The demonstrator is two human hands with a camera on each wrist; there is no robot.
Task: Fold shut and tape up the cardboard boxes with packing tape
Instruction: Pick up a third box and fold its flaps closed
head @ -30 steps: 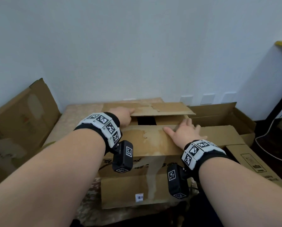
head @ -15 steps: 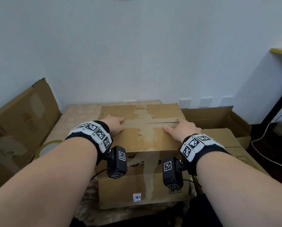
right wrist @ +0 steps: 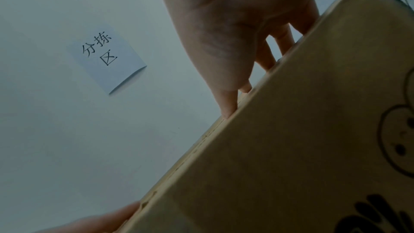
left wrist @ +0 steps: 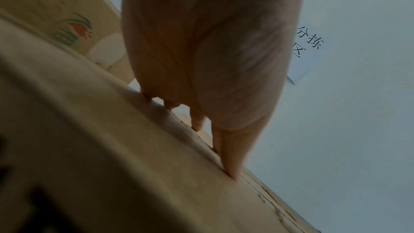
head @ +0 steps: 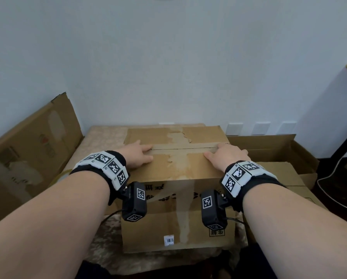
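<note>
A brown cardboard box (head: 178,216) stands in front of me on a patterned cloth, its two top flaps lying flat and meeting in a seam (head: 184,147). My left hand (head: 138,156) rests flat at the seam's left end, fingers straight. My right hand (head: 227,156) presses flat at the right end. In the left wrist view the fingertips (left wrist: 230,171) touch the box top (left wrist: 134,166). The right wrist view has the right fingers (right wrist: 228,105) on the box edge (right wrist: 291,148). A yellowish ring (head: 56,178), perhaps tape, peeks out behind my left wrist.
Flattened cardboard (head: 27,158) leans against the wall at left. An open box (head: 269,146) and a flat one (head: 279,172) lie to the right. A cable (head: 333,172) runs over the dark floor. A paper label (right wrist: 107,56) hangs on the wall.
The far flap, raised over a dark gap a second ago, now lies flat against the near flap. Both hands slid apart toward the ends of the seam.
</note>
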